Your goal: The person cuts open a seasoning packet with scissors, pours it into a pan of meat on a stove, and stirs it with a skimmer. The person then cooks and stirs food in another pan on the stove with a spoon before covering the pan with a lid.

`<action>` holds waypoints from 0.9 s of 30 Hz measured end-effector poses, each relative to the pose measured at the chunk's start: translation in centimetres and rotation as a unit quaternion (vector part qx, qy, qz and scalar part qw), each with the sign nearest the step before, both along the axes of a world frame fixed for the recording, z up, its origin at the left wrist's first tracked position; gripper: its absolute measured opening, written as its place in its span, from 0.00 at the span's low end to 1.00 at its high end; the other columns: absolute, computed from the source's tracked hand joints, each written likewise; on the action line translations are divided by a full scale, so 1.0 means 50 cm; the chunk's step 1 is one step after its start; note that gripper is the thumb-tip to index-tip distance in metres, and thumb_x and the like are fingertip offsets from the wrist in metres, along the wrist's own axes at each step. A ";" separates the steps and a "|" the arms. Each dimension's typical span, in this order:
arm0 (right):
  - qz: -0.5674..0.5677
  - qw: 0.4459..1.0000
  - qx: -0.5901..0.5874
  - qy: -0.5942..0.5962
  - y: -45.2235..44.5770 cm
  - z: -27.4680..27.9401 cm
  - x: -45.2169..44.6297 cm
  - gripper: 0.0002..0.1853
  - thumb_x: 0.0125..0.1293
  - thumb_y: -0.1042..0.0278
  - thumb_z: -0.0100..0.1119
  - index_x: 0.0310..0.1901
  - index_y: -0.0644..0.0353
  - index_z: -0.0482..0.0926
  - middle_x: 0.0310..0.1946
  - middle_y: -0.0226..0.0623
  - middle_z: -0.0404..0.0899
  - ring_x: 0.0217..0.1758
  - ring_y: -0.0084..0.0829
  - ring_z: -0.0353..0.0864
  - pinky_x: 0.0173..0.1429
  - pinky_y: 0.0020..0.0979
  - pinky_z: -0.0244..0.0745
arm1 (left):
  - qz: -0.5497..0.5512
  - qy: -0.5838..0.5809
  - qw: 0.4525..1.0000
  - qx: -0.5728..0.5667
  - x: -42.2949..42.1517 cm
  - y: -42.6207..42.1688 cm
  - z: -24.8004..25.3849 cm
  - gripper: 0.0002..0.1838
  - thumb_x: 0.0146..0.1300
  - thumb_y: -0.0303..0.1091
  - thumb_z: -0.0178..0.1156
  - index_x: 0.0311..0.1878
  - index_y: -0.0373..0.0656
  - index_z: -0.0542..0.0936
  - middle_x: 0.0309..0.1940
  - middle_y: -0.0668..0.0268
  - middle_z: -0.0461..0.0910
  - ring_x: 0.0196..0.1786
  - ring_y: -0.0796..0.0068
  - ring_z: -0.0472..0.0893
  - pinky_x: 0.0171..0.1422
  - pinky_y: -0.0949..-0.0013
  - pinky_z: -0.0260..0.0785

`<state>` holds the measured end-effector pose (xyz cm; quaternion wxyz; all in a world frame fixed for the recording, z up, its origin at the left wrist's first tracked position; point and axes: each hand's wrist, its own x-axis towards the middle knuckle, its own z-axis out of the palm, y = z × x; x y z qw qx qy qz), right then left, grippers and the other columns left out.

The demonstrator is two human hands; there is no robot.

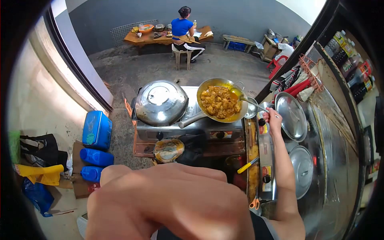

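Fingers of right hand clamped around handle of long-handled cooking spoon, its bowl inside wok, at upper right edge of chunky stew in orange-brown sauce. Wok is on right side of two-knob gas stove, long handle pointing lower left, loop handle at upper right.

Left hand or arm is large, blurred, close to camera; can't tell whether its fingers are apart or together.

Domed metal lid on stove's left side, beside wok. Small metal bowl just right of wok. Yellow-handled knife and orange-handled scissors nearer camera. Two round metal lids right of right arm. Beyond stove, person in blue top sits on plastic stool at wooden table.
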<state>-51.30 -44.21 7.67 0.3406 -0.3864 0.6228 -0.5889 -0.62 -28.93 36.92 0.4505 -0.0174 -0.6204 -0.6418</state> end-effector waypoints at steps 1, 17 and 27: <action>0.016 1.000 0.003 0.010 0.008 0.010 0.020 0.18 0.79 0.58 0.55 0.53 0.66 0.84 0.31 0.32 0.85 0.27 0.15 0.79 0.30 0.18 0.71 | -0.002 0.002 1.000 0.001 0.001 -0.001 -0.002 0.13 0.73 0.51 0.61 0.40 0.54 0.77 0.31 0.69 0.77 0.30 0.77 0.76 0.36 0.70 0.68; -0.062 0.997 0.000 0.044 -0.077 -0.162 0.060 0.16 0.77 0.59 0.59 0.51 0.67 0.84 0.33 0.36 0.86 0.30 0.21 0.84 0.30 0.22 0.74 | -0.014 0.032 0.999 -0.002 0.094 -0.001 -0.026 0.19 0.72 0.57 0.58 0.42 0.50 0.75 0.32 0.68 0.76 0.30 0.78 0.74 0.36 0.71 0.67; -0.043 0.996 -0.038 0.068 0.049 -0.026 0.063 0.18 0.80 0.60 0.56 0.56 0.69 0.82 0.34 0.33 0.85 0.30 0.17 0.81 0.33 0.20 0.74 | -0.028 0.076 0.996 -0.028 0.146 -0.006 -0.017 0.23 0.72 0.61 0.57 0.43 0.48 0.73 0.34 0.67 0.75 0.31 0.78 0.72 0.37 0.72 0.66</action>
